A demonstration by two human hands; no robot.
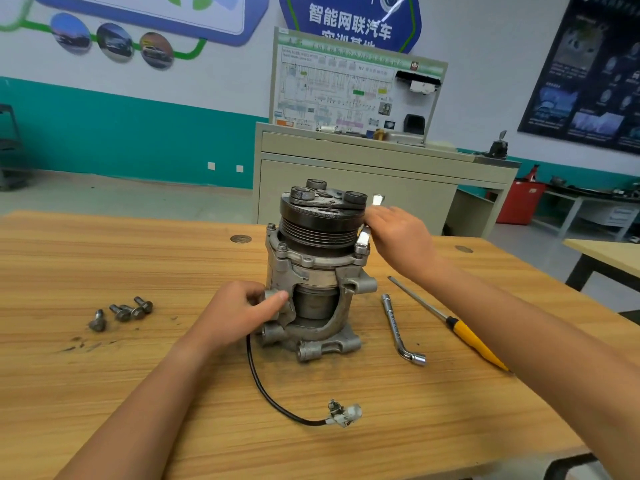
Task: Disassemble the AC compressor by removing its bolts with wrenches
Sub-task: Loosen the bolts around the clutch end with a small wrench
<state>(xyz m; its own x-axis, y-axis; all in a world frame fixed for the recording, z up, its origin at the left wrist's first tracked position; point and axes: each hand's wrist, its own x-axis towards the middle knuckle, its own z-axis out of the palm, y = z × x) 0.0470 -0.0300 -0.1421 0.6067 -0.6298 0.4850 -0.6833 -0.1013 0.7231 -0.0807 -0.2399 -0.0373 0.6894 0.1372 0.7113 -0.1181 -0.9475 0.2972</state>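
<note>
Compressor [318, 271] upright on table [104, 375]; left hand [239, 311] grips its housing, right hand [398, 237] closed round wrench [363, 236] on flange bolt [361, 250]. Four loose bolts [121, 313] lie well left.

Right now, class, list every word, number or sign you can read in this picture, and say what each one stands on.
"智能网联汽车": blue wall sign; its second line is half hidden.
"HV": diagram board; other print too small.
Dark poster: blurred.
L-shaped socket wrench: markings too small.
Compressor: no text shows.
</note>
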